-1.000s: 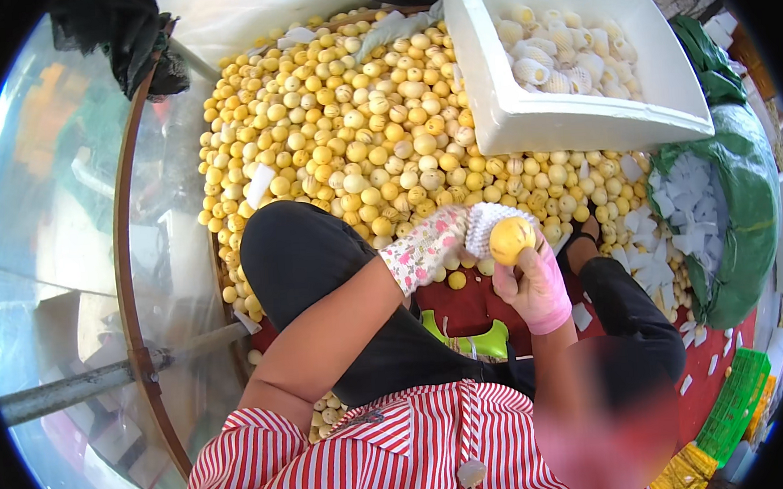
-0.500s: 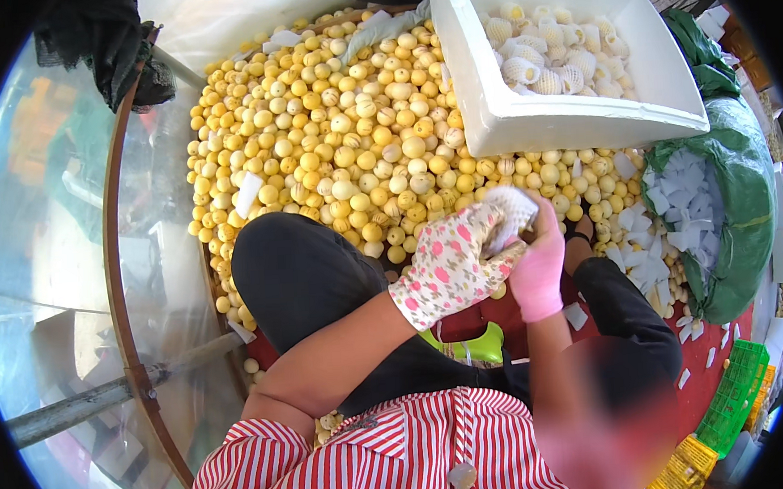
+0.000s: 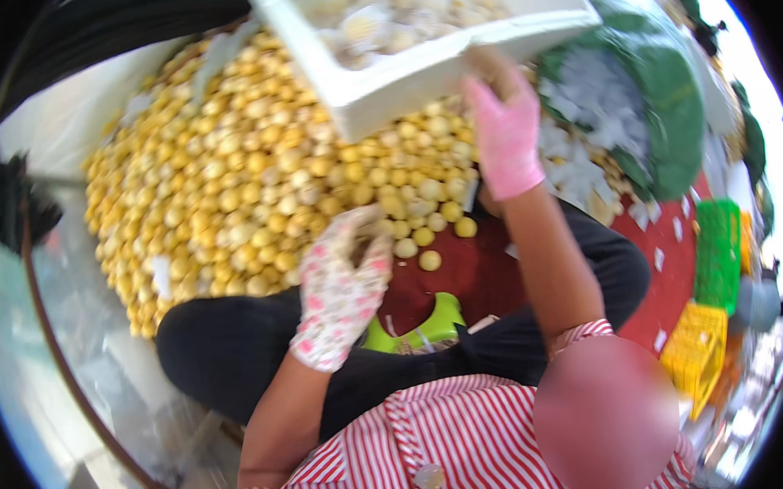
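My left hand [image 3: 344, 279], in a white glove with pink flowers, hovers at the near edge of a heap of small round yellow fruits [image 3: 226, 183]. Its fingers curve with a gap between them and the thumb; nothing shows in them. My right hand [image 3: 506, 134], in a pink glove with darker fingertips, reaches up to the near wall of a white foam box [image 3: 400, 87]. Its fingers are stretched out and blurred, with no object visible in them. Inside the box lie several fruits in white foam nets [image 3: 367, 24].
A green sack [image 3: 669, 93] of white foam nets [image 3: 598, 97] stands right of the box. Loose nets lie on the red floor covering [image 3: 465, 280]. Green [image 3: 719, 256] and yellow crates [image 3: 689, 352] stand at the right. Between my legs is a bright green object [image 3: 445, 313].
My hands have parted. The white-netted fruit they held together is out of them; my right hand has gone up to the box, my left to the left. The view has turned right.
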A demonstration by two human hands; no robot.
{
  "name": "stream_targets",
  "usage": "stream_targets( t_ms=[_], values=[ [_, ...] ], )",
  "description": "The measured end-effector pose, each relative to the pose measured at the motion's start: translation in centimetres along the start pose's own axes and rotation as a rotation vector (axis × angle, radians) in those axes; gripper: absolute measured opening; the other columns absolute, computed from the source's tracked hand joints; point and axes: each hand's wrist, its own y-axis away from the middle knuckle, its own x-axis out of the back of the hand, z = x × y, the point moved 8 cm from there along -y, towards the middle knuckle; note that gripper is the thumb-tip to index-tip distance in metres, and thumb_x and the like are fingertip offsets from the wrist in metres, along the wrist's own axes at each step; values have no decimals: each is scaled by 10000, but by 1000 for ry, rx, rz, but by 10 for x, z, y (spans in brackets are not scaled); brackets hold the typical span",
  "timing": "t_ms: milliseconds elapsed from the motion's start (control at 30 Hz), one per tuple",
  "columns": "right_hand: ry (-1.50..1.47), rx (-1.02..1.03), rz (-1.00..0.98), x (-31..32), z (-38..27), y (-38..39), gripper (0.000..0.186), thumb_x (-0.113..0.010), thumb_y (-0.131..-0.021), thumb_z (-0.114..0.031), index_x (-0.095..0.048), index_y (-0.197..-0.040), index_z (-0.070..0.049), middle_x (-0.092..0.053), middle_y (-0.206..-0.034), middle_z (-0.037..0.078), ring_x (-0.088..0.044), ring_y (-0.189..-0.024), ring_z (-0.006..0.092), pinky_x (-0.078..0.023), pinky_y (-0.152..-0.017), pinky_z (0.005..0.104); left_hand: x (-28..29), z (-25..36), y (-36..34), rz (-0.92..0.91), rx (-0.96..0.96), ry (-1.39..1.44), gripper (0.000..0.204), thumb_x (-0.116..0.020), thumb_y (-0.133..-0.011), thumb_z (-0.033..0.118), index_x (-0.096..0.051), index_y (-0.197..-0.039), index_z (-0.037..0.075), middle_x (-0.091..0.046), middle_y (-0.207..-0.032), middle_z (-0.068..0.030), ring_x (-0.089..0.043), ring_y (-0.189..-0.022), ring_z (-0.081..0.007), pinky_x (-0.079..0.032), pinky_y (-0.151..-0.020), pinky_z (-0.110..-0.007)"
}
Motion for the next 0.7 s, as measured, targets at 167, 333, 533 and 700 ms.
stream_targets(
  t_ms=[167,333,533,700],
  values=[
    [398,-441,289,146,161,73,348,-675,-863,-102,-625,-1180,30,-686,-1011,96,-648,-873,167,-523,-758,286,-22,-17,6,-138,137,161,293,-621,-914,24,-586,-1203,-16,-648,-1062,-90,-639,-916,-123,-547,-804,-255],
    [1392,-482,323,244,215,57,526,-677,-806,-227,-564,-1317,-176,-532,-1330,153,-534,-1184,346,-457,-986,424,-49,-15,1,-269,134,37,269,-622,-911,23,-603,-1175,-25,-670,-1020,-82,-654,-905,-125,-538,-815,-252],
    [1554,-849,-165,259,294,45,564,-694,-794,-268,-560,-1315,-99,-634,-1252,143,-603,-1171,310,-484,-975,410,-47,-14,-11,-241,-150,-372,238,-636,-871,73,-650,-1106,38,-692,-979,-115,-690,-873,-214,-550,-778,-328],
    [1458,-459,9,340,314,44,608,-600,-869,-151,-409,-1444,-101,-569,-1325,197,-570,-1184,326,-456,-988,400,-51,-32,-18,-260,35,-337,265,-630,-886,118,-635,-1139,41,-691,-1012,-100,-675,-929,-212,-535,-815,-336]
  ],
)
